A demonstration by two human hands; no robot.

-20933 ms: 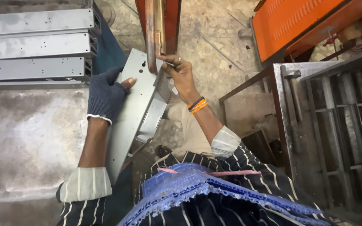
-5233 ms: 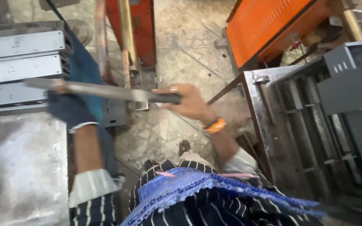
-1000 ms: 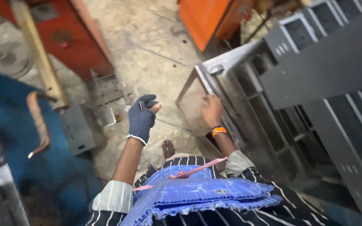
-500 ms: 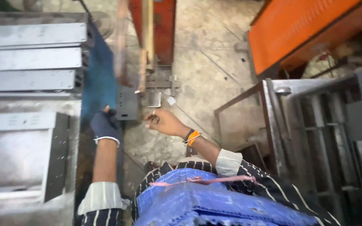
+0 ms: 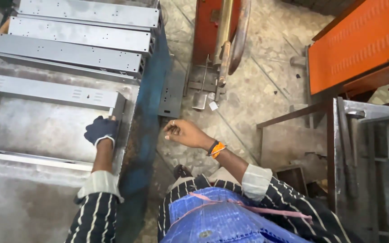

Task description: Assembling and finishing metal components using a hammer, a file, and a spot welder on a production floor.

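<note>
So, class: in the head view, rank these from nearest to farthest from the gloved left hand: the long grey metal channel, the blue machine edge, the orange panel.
1. Long grey metal channel: at the left hand, touching its end.
2. Blue machine edge: just right of the hand.
3. Orange panel: far upper right.
</note>
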